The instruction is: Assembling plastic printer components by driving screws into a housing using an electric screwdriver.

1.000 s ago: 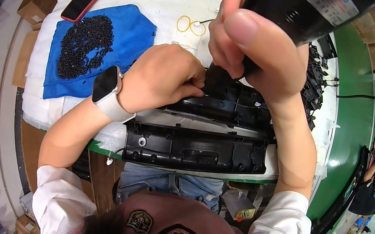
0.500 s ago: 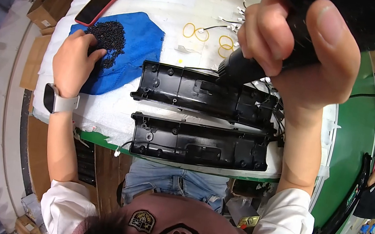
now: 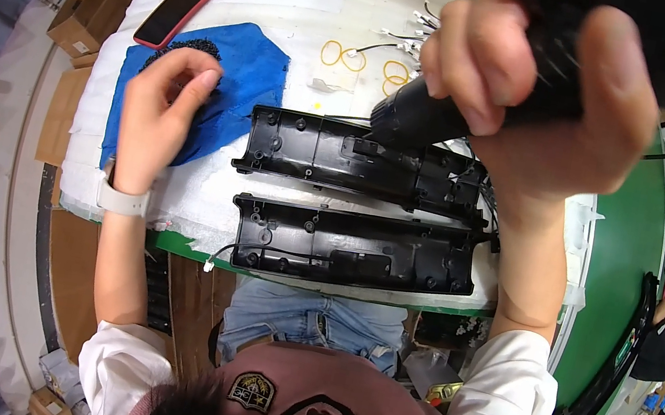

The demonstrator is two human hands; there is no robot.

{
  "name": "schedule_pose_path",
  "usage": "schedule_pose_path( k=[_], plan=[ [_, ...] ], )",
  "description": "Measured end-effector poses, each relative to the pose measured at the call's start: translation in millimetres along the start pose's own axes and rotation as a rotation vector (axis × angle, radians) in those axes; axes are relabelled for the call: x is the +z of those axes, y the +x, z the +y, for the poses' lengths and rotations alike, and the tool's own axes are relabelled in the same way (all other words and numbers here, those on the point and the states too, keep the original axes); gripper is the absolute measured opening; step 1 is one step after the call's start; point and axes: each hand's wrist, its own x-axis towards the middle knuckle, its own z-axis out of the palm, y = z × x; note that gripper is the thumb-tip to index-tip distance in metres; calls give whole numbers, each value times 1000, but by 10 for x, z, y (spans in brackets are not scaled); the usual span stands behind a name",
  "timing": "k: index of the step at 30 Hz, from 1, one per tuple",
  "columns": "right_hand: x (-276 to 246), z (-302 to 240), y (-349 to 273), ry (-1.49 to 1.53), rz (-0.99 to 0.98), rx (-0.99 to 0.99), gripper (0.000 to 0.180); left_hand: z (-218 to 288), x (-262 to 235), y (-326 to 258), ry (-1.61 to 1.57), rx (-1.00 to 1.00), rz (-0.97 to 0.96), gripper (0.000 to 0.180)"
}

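My right hand (image 3: 513,119) is wrapped round a black electric screwdriver (image 3: 420,114). Its ribbed nose points down and left, over the upper of two long black plastic housing halves (image 3: 320,152). Below it lies the other housing half (image 3: 291,238), hollow side up, with a black cable ending in a white plug. My left hand (image 3: 153,123), thumb and forefinger pinched together, is over a blue cloth (image 3: 257,70). Behind the fingers shows a pile of tiny black screws (image 3: 203,45), partly hidden. Whatever sits in the pinch is too small to make out.
A phone in a red case (image 3: 185,6) lies beyond the blue cloth. Yellow rubber bands (image 3: 343,56) and several black cables with white connectors (image 3: 416,37) are on the white-covered table. A long black curved part (image 3: 609,363) rests on the green surface at right.
My left hand has lifted off the screw pile and moved right, its thumb and forefinger now pinched. My right hand has carried the screwdriver slightly left over the upper housing half.
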Motion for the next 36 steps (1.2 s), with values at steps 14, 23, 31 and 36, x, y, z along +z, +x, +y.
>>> schedule_pose_path(
  k=[14,23,31,36],
  plan=[
    [-186,11,147,271,-411,-274,61,618,479,-90,-495,-159,-423,8],
    [-443,45,333,171,-651,-335,59,588,458,-71,-446,-184,-451,5],
    [-373,88,258,94,-381,-336,55,508,480,-106,-447,-155,-444,9],
    [-200,131,185,266,-153,-91,50,487,448,-104,-419,-26,-486,29]
  ],
)
